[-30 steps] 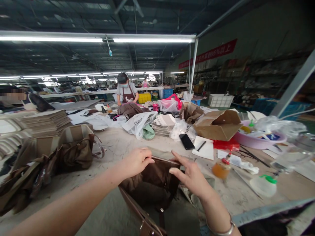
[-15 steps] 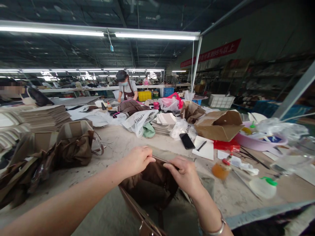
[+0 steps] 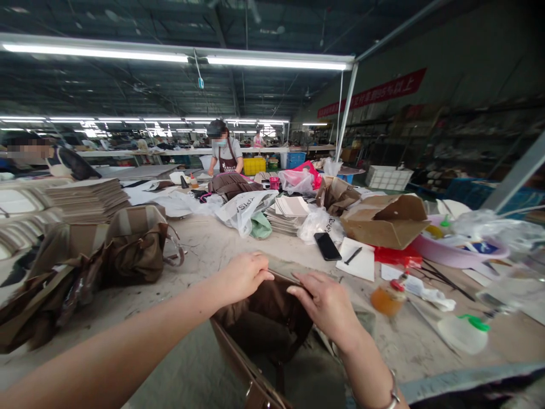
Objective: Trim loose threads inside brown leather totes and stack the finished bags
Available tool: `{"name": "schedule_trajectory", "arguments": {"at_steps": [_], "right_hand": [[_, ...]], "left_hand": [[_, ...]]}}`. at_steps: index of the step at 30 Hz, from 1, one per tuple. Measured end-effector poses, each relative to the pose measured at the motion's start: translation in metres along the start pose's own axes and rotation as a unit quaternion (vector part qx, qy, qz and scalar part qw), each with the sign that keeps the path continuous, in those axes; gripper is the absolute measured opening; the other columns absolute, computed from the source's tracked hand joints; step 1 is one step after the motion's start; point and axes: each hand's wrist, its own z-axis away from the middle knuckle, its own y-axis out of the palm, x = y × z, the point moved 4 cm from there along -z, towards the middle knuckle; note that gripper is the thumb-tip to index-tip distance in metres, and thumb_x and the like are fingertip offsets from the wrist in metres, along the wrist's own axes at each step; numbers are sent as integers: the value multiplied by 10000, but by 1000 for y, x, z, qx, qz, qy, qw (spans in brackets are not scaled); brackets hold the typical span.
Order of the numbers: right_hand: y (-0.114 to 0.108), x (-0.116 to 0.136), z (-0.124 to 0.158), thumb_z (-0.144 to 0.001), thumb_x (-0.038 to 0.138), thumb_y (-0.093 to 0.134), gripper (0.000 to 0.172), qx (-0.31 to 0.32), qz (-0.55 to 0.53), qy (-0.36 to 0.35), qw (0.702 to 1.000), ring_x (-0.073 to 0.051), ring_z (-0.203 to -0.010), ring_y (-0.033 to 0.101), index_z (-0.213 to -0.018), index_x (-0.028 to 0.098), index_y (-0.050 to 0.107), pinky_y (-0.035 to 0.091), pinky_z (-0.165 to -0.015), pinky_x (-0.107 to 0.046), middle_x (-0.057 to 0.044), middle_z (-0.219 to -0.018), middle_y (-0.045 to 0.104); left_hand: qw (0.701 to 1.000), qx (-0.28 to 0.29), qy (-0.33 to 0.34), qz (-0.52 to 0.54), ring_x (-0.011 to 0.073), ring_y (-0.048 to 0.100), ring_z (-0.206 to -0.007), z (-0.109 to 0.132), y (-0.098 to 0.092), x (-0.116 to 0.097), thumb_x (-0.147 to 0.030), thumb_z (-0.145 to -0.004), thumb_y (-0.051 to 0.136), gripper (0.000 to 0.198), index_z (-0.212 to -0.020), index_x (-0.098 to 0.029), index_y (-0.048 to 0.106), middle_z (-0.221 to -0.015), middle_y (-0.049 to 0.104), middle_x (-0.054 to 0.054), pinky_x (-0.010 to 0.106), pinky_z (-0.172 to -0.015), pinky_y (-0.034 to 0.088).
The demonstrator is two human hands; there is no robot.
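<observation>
A brown bag (image 3: 259, 332) gapes open in front of me, with its dark fabric lining in sight and a brown strap inside. My left hand (image 3: 246, 277) pinches the far rim near its left corner, thumb against fingers. Farther right on that same rim, my right hand (image 3: 330, 304) grips the edge, its fingers over the outside and its thumb on the inner side. The bag's near edge carries metal fittings and runs out of the bottom of the view.
Brown bag pieces (image 3: 136, 244) lie to the left, near stacked sheets (image 3: 87, 199). A phone (image 3: 327, 246), a pen (image 3: 353, 255) on paper, an orange glue jar (image 3: 387, 298) and a green-capped bottle (image 3: 464, 334) sit rightward. Behind are a carton (image 3: 383, 221) and a co-worker (image 3: 225, 150).
The view has shifted a little, so most things sit slightly farther right. Both hands stay on the bag's far rim, with little movement along it.
</observation>
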Motion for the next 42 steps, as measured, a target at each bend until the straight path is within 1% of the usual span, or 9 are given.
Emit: {"name": "schedule_trajectory", "arguments": {"at_steps": [2,4,6,9,12,24,30,36,42], "right_hand": [[-6,5,-1,-835,541,546,544,-10,27,-10,1000,-240,-982,570,-1235,172,539,452,-829,-337,-115,-1070,628],[-9,12,-4,-760,617,590,682,-12,46,-14,999,-269,-1028,554,-1253,150,526,447,-868,-372,-137,-1123,610],[-9,19,-7,-779,578,597,603,-12,64,-12,998,-261,-991,571,-1209,156,561,453,-849,-367,-134,-1092,625],[-3,24,-13,-852,415,585,333,-4,87,8,996,-218,-874,602,-1112,209,616,456,-728,-300,-91,-980,658],[6,22,-16,-887,319,552,131,16,81,26,996,-173,-756,599,-901,250,663,405,-616,-253,-29,-821,654],[9,21,-16,-902,244,514,248,-13,24,10,1000,-132,-684,528,-675,191,598,343,-623,-242,-17,-700,583],[4,23,-13,-923,261,472,294,-16,51,15,998,-133,-667,523,-663,189,587,332,-605,-253,-22,-693,578],[-1,27,-6,-920,293,472,285,4,102,18,995,-140,-636,521,-671,204,579,298,-574,-279,-11,-675,575],[-3,24,-1,-926,317,463,294,37,107,20,993,-141,-642,540,-671,215,569,283,-559,-283,1,-680,580]], "left_hand": [[1000,-5,4,-2,131,543,-676,0,1,1,-295,-867,524,219,-704,-154,556,-726,590,12,238,-614,356],[1000,-11,6,-3,130,539,-665,0,1,1,-304,-866,526,223,-706,-153,557,-727,592,14,238,-604,352],[1000,-16,6,-5,129,536,-658,-1,2,1,-307,-865,529,224,-703,-154,555,-721,592,14,238,-596,348],[1000,-20,10,-2,127,535,-656,-2,2,0,-294,-860,535,218,-692,-156,549,-705,588,10,235,-592,346],[1000,-18,11,8,123,537,-651,-2,1,-1,-275,-858,535,213,-680,-159,545,-696,589,6,230,-584,344],[1000,2,-8,17,135,578,-694,0,-2,-3,-283,-847,544,199,-710,-155,611,-728,634,20,226,-635,388],[998,32,13,45,168,608,-822,11,-16,9,-388,-686,715,246,-806,-193,626,-881,672,14,245,-759,429],[997,41,10,72,128,603,-758,12,-19,18,-293,-839,550,175,-761,-177,656,-810,680,9,214,-739,419],[997,14,-11,76,117,579,-705,8,-10,13,-285,-837,546,178,-742,-172,646,-763,664,-1,208,-677,401]]}}
